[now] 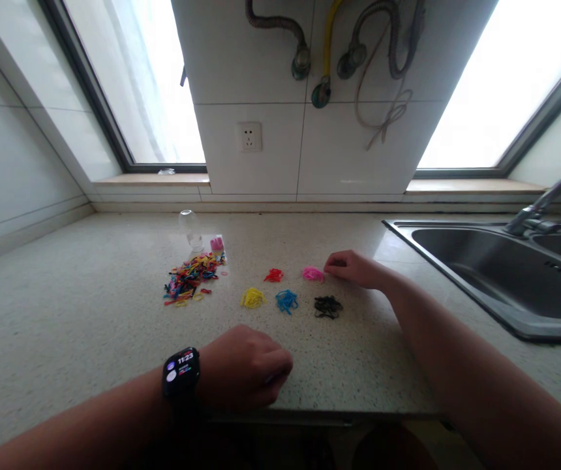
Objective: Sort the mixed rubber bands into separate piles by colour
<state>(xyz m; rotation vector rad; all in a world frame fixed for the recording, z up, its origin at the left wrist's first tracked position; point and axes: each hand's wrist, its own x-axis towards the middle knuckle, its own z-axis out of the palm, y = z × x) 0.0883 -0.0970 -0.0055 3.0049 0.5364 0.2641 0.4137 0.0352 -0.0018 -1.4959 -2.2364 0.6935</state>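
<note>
My right hand reaches to the right edge of a small pile of pink rubber bands. Its fingers are pinched together; whatever is between the tips is too small to make out. My left hand rests curled near the counter's front edge, and the inside of the fist is hidden. Between the hands lie separate piles of red rubber bands, yellow rubber bands, blue rubber bands and black rubber bands. A larger heap of mixed-colour rubber bands spreads farther left.
Behind the mixed heap are a clear container and a pink piece. A steel sink with a faucet takes up the right. The counter meets a tiled wall with an outlet and hoses.
</note>
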